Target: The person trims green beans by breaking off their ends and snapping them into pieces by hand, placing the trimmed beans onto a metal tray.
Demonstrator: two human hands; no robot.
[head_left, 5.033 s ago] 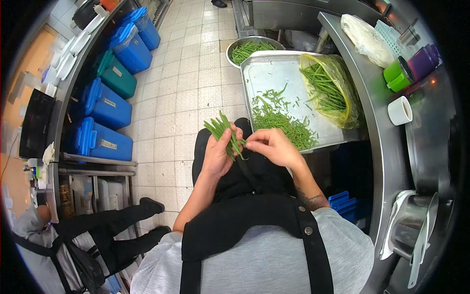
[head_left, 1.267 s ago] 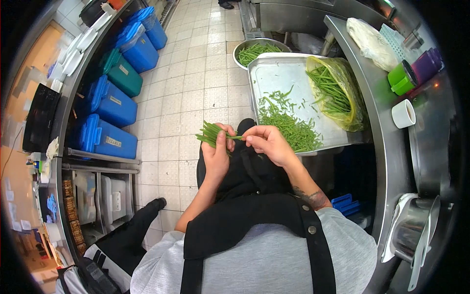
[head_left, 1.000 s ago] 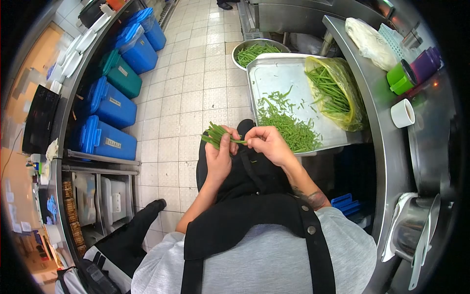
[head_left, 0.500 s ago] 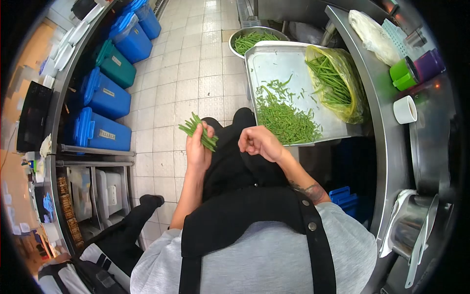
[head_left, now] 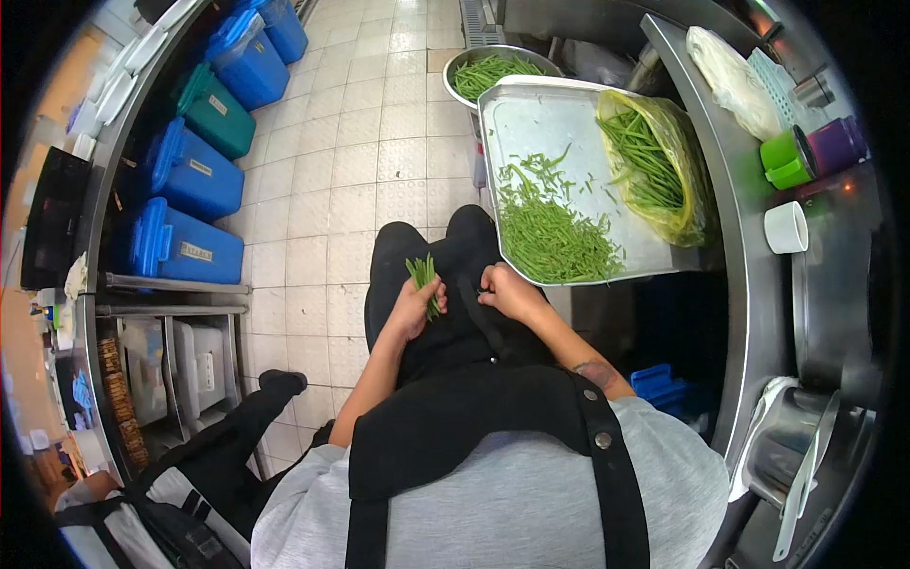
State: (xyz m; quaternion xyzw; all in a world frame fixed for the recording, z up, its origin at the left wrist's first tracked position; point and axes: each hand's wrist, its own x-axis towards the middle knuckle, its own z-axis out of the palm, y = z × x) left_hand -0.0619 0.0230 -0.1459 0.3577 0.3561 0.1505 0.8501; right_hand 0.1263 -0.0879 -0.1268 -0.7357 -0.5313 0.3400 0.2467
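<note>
My left hand (head_left: 409, 309) is closed round a small bunch of green beans (head_left: 423, 273), held over my lap with the ends sticking up past the fingers. To the right, my right hand (head_left: 510, 292) has its fingers curled together close against the black apron (head_left: 455, 327); whatever they may grip is hidden. Beside it stands a large metal tray (head_left: 540, 119). A heap of short green bean pieces (head_left: 555, 237) lies at its near left. An open yellow bag (head_left: 700, 180) of whole green beans (head_left: 645, 166) rests on the tray's right side.
A metal bowl (head_left: 457, 93) of green beans stands behind the tray. Along the right runs a steel counter (head_left: 749, 284) with a green cup (head_left: 787, 156), a white cup (head_left: 786, 228) and a pot (head_left: 791, 446). Blue bins (head_left: 194, 180) line the left. Another person's leg (head_left: 227, 431) extends at lower left.
My left hand has moved right and down over my lap, and the bean bunch now points more upright. My right hand has dropped slightly towards the apron, fingers still curled.
</note>
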